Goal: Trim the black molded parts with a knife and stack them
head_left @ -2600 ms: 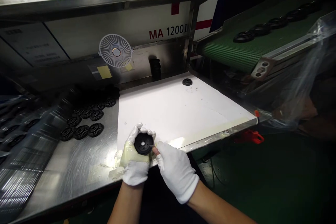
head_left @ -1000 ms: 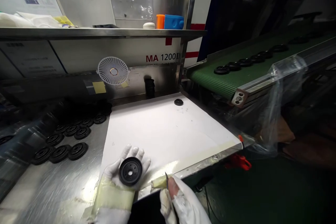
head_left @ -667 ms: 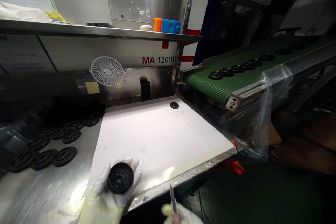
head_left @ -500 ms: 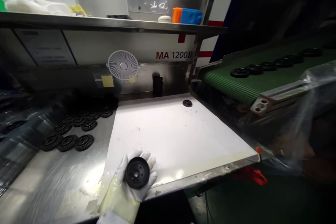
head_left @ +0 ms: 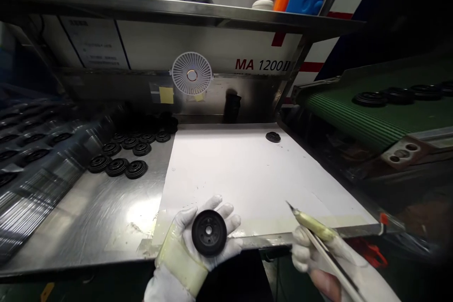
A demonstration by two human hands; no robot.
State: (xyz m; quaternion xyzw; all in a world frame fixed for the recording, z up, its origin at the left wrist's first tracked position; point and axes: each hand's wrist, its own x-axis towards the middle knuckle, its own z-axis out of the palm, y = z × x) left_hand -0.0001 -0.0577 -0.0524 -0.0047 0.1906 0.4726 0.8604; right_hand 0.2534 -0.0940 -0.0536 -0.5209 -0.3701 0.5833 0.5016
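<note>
On the gloved palm of my left hand [head_left: 184,255] rests a round black grooved wheel [head_left: 208,240] with a small centre hole. The fingers are partly stretched around its far side, over the front edge of the white work sheet [head_left: 240,179]. To the right, my right hand [head_left: 343,257] is also gloved, with the tip of one digit bare. It grips a slim craft knife [head_left: 323,247] like a pen, its pointed blade aimed up and left. The knife is apart from the wheel.
Several black wheels [head_left: 136,169] lie on the metal table to the left, beside stacked clear trays [head_left: 53,188]. One wheel [head_left: 272,137] sits at the sheet's back right. A green conveyor [head_left: 339,113] carries more wheels. A fan [head_left: 191,74] stands behind, below a shelf [head_left: 159,12].
My right hand has come into view from the lower right with the craft knife. My left hand still holds the wheel. The camera view has shifted.
</note>
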